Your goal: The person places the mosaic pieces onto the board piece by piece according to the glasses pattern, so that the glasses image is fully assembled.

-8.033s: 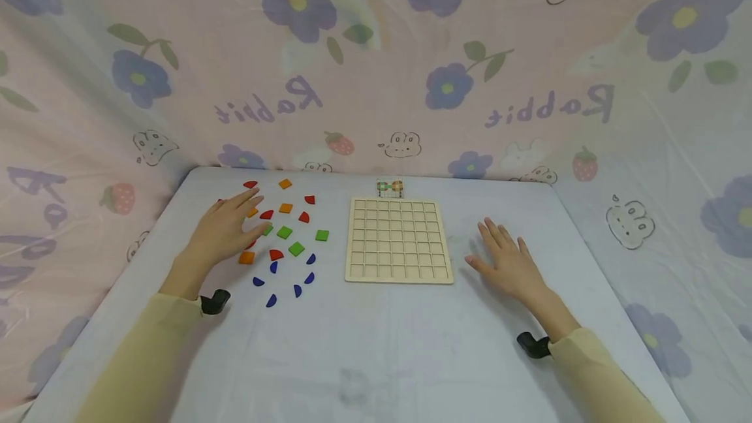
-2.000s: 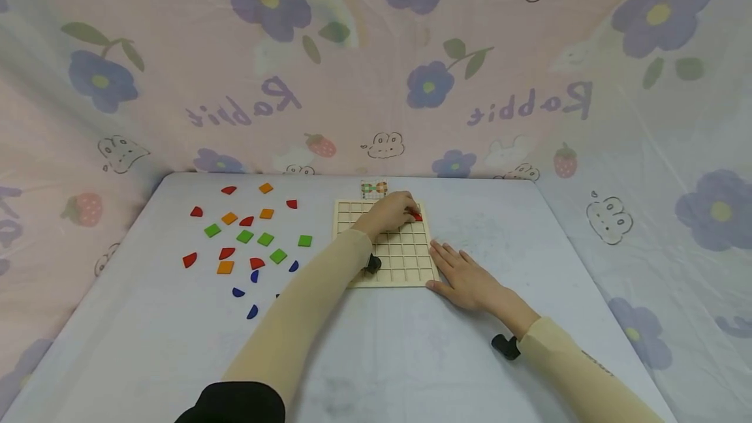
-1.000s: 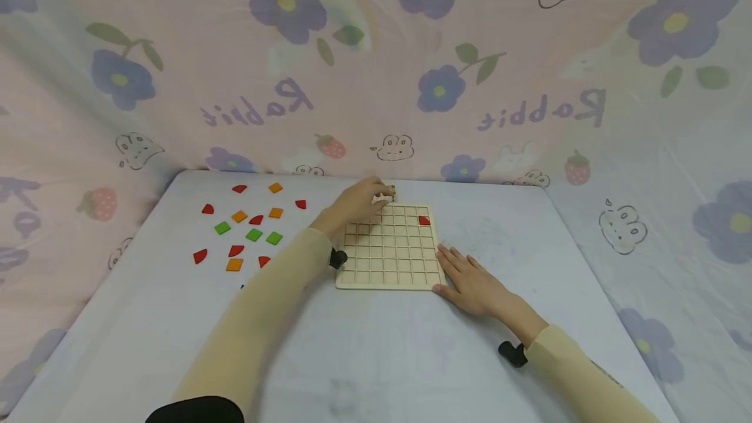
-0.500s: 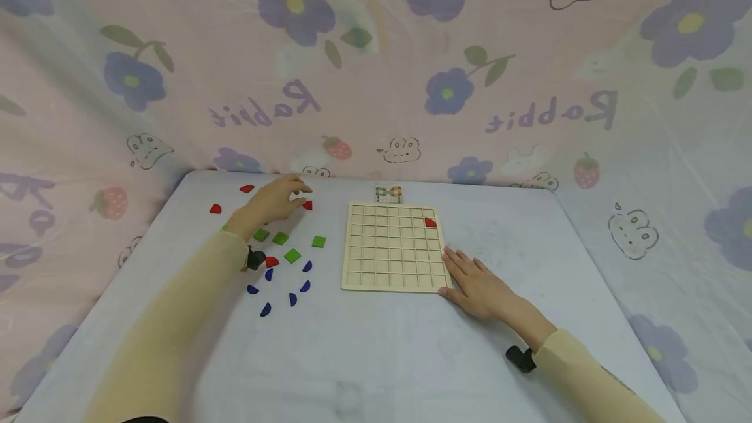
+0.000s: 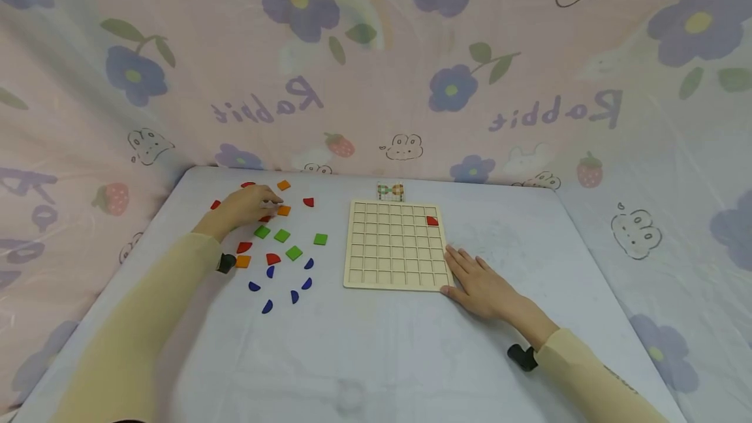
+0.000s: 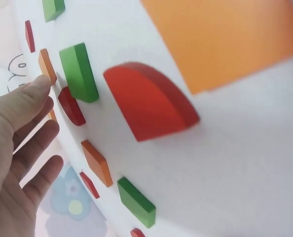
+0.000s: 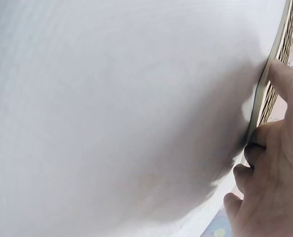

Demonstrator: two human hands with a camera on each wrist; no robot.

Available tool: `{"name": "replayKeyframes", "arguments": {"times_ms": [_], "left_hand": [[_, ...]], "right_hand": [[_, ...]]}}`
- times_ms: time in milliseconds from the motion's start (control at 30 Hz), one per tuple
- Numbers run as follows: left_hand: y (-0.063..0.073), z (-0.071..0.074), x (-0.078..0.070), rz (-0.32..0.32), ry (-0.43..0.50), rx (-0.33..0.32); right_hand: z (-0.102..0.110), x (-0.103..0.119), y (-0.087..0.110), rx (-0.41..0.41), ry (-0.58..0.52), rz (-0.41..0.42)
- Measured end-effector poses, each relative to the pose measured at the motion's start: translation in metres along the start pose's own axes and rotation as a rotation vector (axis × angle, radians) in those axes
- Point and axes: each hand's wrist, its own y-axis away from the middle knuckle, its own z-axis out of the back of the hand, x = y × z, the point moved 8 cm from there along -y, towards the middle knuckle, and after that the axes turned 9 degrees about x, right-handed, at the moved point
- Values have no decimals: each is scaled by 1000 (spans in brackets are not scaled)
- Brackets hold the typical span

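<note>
My left hand hovers over the scattered pieces at the left, its fingers loosely bent around nothing. Near its fingertips lie an orange square tile and a red quarter-circle tile, partly covered by the hand. In the left wrist view, the thumb overlaps another orange tile. My right hand lies flat with thumb and fingertips against the right edge of the wooden grid board. One red quarter-circle tile sits in a cell near the board's upper right corner.
Several green square tiles and several blue half-circle tiles are spread between left arm and board. A small pattern card lies just beyond the board. Patterned cloth surrounds the white table.
A red quarter-circle tile was placed in the board by my left hand, which then touched the card and moved back left over the pieces. My right hand came to the board's edge.
</note>
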Motion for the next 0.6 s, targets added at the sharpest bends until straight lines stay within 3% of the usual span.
{"name": "replayKeyframes", "arguments": {"times_ms": [167, 433, 600], "left_hand": [[-5, -3, -5, -33, -56, 8], [-7, -7, -9, -56, -42, -9], [-7, -8, -7, -30, -22, -7]], "right_hand": [[-1, -1, -1, -3, 4, 4], [-2, -2, 1, -2, 6, -7], [-1, -2, 0, 4, 3, -12]]}}
